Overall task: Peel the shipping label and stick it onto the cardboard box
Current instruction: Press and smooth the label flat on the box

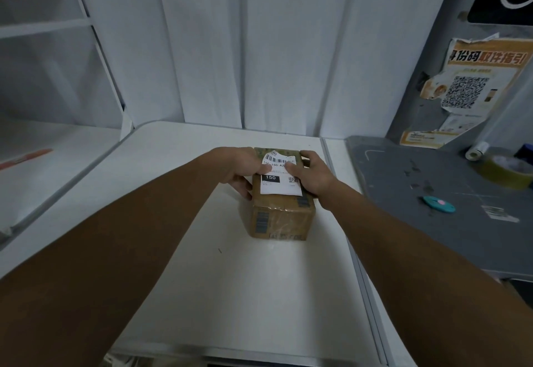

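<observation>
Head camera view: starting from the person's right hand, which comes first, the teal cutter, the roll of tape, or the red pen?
From the right hand, resting on the cardboard box:
1. Teal cutter, on the grey counter just to its right.
2. Tape roll, farther right near the frame's edge.
3. Red pen, far left on the white shelf, across both arms.

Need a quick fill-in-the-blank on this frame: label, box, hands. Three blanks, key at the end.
1. The shipping label lies on the ____ face of the cardboard box.
2. The big number on the label's black patch reads ____.
3. The left hand and right hand press the label with their ____.

Missing words: top; 150; thumbs
</observation>
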